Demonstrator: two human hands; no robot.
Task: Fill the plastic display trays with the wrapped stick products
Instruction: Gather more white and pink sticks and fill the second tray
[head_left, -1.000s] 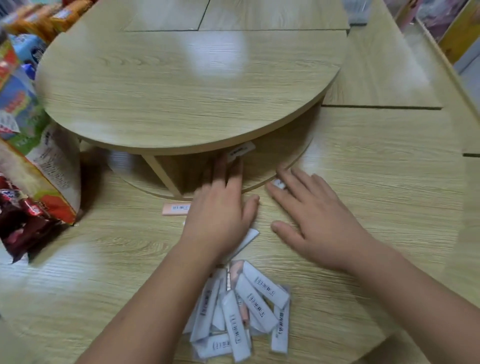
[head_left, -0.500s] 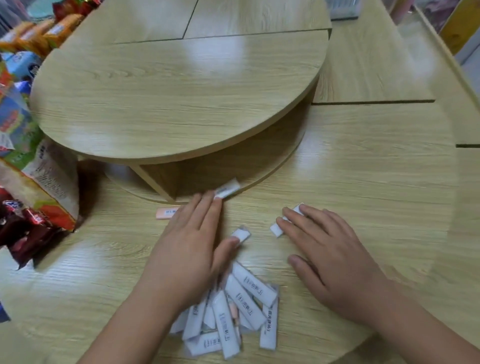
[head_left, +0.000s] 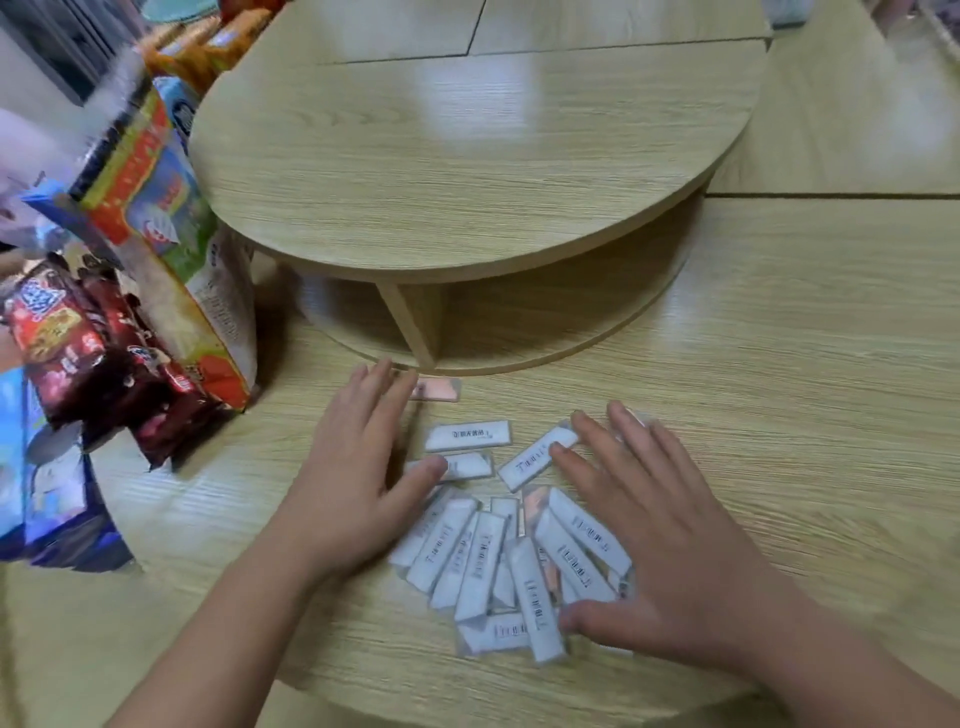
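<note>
A heap of several white wrapped sticks (head_left: 498, 566) lies on the wooden table (head_left: 779, 415) between my hands. My left hand (head_left: 353, 467) lies flat with straight fingers at the heap's left side, its thumb touching a loose stick (head_left: 467, 465). My right hand (head_left: 654, 530) lies flat on the heap's right side, fingers spread, with fingertips on another loose stick (head_left: 537, 457). One more white stick (head_left: 467, 435) lies just beyond, and a pink stick (head_left: 436, 389) lies by my left fingertips. No plastic display tray is in view.
A round two-tier wooden stand (head_left: 467, 171) sits just behind the sticks. Snack bags (head_left: 156, 244) and dark red packets (head_left: 78, 343) crowd the left edge, with blue packs (head_left: 47, 499) below them. The table's front edge curves close under my forearms.
Both hands have pulled back from the stand's lower shelf toward the heap, dragging loose sticks with them. The view has shifted so the heap sits more to the right.
</note>
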